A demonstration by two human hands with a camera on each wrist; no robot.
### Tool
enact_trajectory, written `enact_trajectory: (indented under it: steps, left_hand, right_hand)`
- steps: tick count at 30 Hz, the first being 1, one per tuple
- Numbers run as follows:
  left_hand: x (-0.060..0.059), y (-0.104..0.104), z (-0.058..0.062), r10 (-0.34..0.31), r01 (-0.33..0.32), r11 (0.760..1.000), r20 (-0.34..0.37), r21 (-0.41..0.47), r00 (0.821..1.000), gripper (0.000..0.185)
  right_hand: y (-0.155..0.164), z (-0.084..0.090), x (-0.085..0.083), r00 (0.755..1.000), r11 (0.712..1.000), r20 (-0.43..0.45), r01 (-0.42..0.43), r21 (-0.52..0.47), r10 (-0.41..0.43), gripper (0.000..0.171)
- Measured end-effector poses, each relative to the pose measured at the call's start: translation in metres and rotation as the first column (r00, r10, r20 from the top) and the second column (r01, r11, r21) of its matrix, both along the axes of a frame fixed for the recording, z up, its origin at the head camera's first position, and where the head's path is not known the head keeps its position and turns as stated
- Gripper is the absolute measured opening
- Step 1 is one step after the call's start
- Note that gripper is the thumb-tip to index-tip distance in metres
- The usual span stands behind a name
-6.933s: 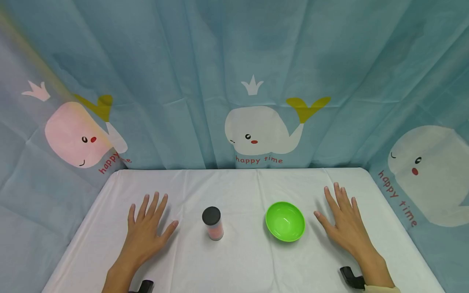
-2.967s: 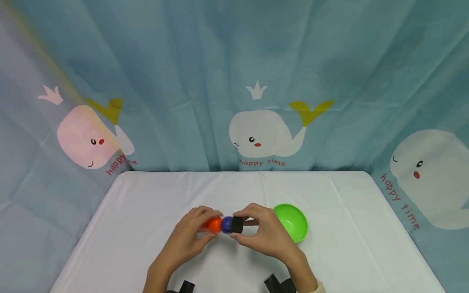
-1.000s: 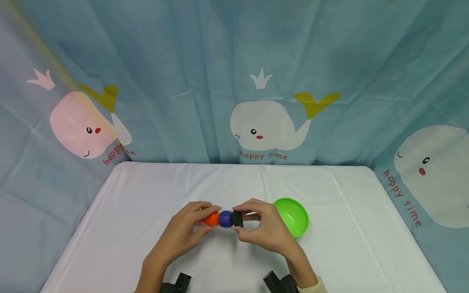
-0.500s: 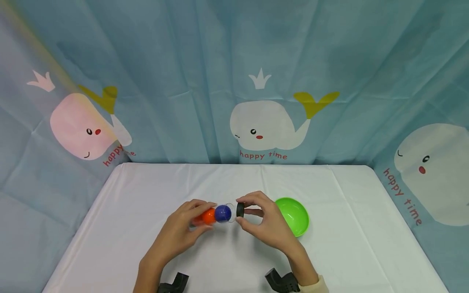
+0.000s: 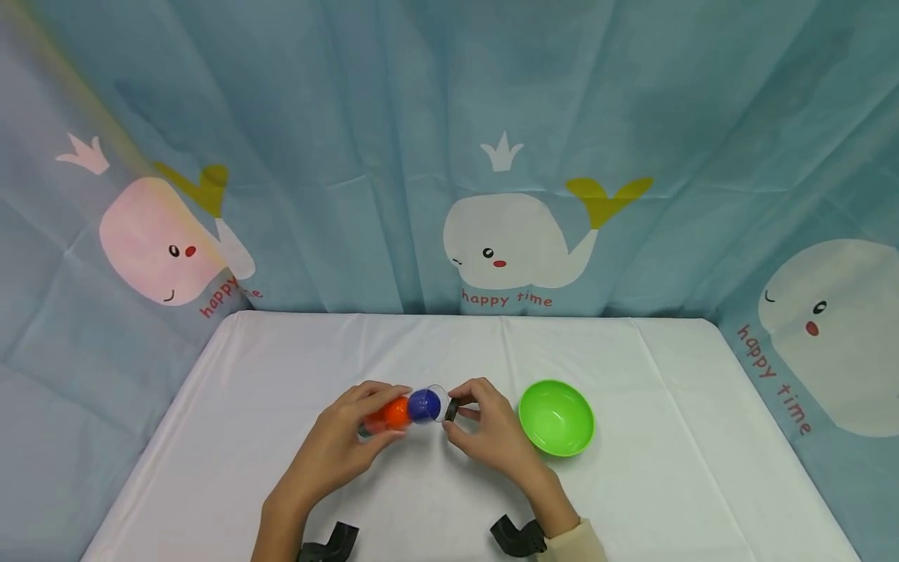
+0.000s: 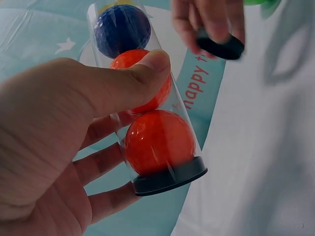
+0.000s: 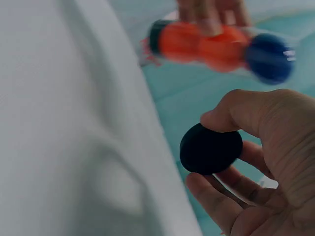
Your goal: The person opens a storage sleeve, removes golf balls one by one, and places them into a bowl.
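My left hand (image 5: 340, 437) grips a clear plastic tube (image 5: 441, 404) around its body, held tilted above the table with its uncapped end to the right. Inside, a blue dimpled ball (image 6: 123, 30) sits nearest that end. Behind it come two orange balls (image 6: 160, 140), one partly covered by my thumb. A black base (image 6: 170, 178) closes the tube's other end. Between thumb and fingers, my right hand (image 5: 499, 437) pinches a round black cap (image 7: 211, 150), which is off the tube and just beside its open end.
A green bowl (image 5: 557, 420) stands on the white-covered table (image 5: 667, 484), just right of my right hand; nothing shows inside it. Blue curtains (image 5: 337, 234) printed with whales rise behind the table and at both sides.
The tube stood upright with both hands flat on the table; both hands then took it up. The cap has come off in my right hand, which has since tilted it and shifted slightly left.
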State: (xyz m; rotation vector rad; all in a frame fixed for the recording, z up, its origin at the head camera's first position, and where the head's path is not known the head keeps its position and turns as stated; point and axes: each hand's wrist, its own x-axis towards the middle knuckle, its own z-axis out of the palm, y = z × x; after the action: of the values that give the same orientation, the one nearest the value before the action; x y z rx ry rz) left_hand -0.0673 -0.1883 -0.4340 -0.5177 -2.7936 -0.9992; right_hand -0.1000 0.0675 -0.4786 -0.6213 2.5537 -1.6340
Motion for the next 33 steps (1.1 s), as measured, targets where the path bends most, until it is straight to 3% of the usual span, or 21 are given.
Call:
enact_trajectory:
  steps: [9, 15, 22, 33]
  left_hand:
    - [0.000, 0.002, 0.001, -0.014, 0.014, 1.000, 0.003, 0.012, 1.000, 0.059]
    - [0.000, 0.004, 0.000, -0.019, 0.019, 1.000, 0.006, 0.016, 1.000, 0.058]
    - [0.000, 0.005, -0.001, -0.020, 0.020, 1.000, 0.015, 0.020, 1.000, 0.058]
    - [-0.001, 0.005, -0.002, -0.007, 0.007, 1.000, 0.026, 0.015, 1.000, 0.057]
  right_hand:
    - [-0.008, -0.020, -0.002, 0.995, 0.983, -0.093, 0.047, 0.177, -0.031, 0.038]
    - [-0.007, -0.023, -0.002, 0.983, 0.951, -0.159, 0.135, 0.278, -0.093, 0.033]
    - [-0.003, -0.026, -0.001, 0.970, 0.910, -0.220, 0.184, 0.371, -0.106, 0.043]
    - [-0.003, -0.031, 0.000, 0.969, 0.900, -0.228, 0.182, 0.396, -0.096, 0.036]
